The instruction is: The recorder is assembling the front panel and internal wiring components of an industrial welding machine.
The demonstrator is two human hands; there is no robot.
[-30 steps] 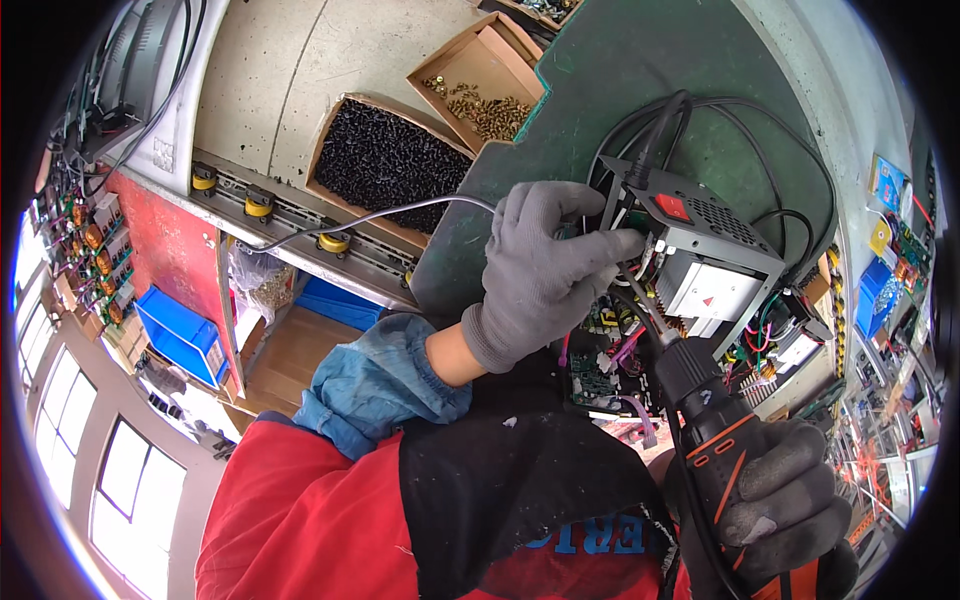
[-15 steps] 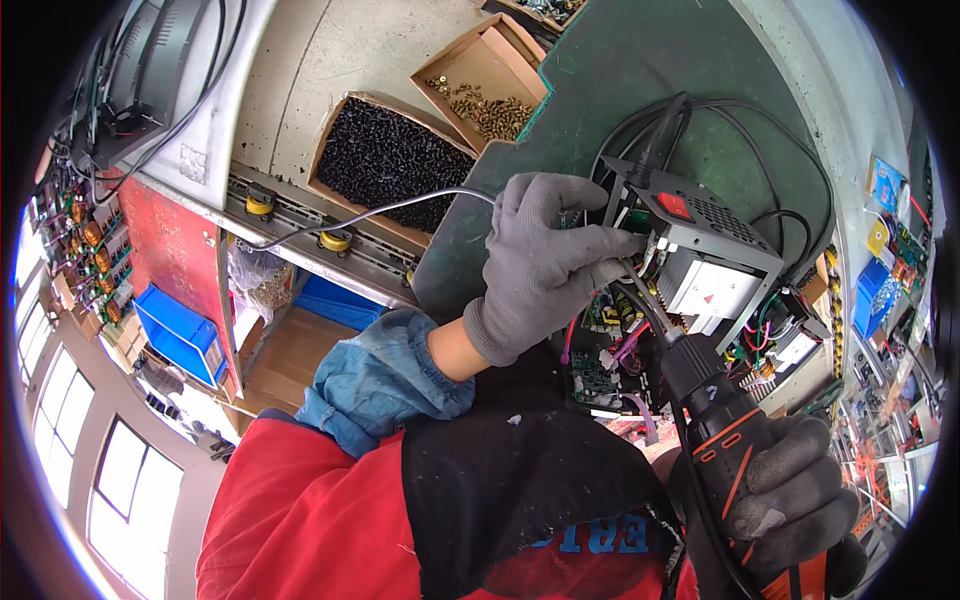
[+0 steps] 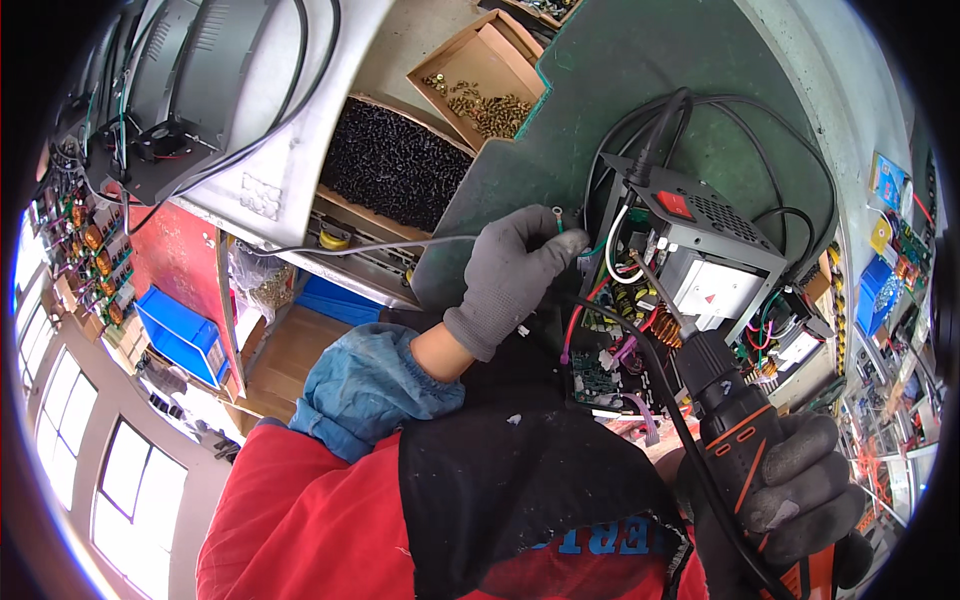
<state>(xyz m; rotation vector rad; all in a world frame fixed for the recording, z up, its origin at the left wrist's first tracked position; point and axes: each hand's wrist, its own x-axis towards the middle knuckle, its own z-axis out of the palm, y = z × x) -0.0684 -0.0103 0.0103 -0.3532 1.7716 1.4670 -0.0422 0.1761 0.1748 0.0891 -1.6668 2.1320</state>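
Observation:
My left hand (image 3: 515, 280), in a grey knit glove, pinches a green wire between thumb and fingers. The wire's ring terminal (image 3: 558, 211) sticks up above the fingertips. A grey cable (image 3: 400, 243) runs in from the left to this hand; whether the hand holds it too is unclear. In my right hand (image 3: 800, 490), gloved and wrapped round the grip, is an orange-and-black power screwdriver (image 3: 735, 430). Its long bit (image 3: 663, 288) points up-left beside the grey metal-cased unit (image 3: 715, 225), which has a red rocker switch (image 3: 674, 205), white and red wires and exposed circuit boards (image 3: 597, 380).
A box of black screws (image 3: 395, 165) and a carton of brass-coloured fasteners (image 3: 490, 105) stand beyond the green mat (image 3: 660, 60). Black cable (image 3: 770, 130) loops behind the unit. A blue bin (image 3: 180, 335) and a roller rail (image 3: 365, 240) lie left.
My left hand has drawn back left and down from the unit, with the ring terminal now showing at its fingers. A white wire loop on the unit is uncovered. The screwdriver has shifted slightly right.

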